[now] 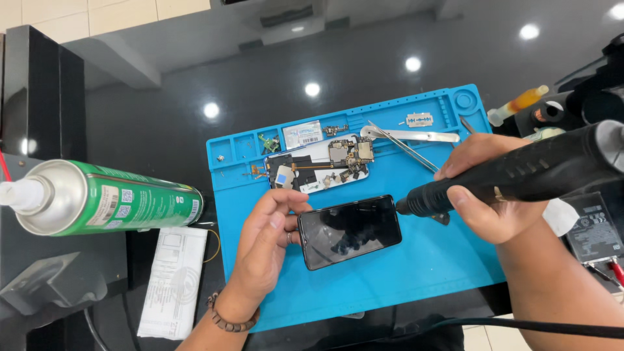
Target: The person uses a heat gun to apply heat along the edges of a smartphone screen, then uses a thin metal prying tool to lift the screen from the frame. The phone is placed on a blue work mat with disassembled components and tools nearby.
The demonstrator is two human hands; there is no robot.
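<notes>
Left hand fingers grasp the left edge of the black phone, lying screen-up on the near middle of the blue mat. Right hand is clenched around a black power tool, its tip touching the phone's right edge. Opened phone body and tweezers lie farther back. Green spray can stands at left.

A single head-worn view looks steeply down, close over the blue work mat on the dark table.
</notes>
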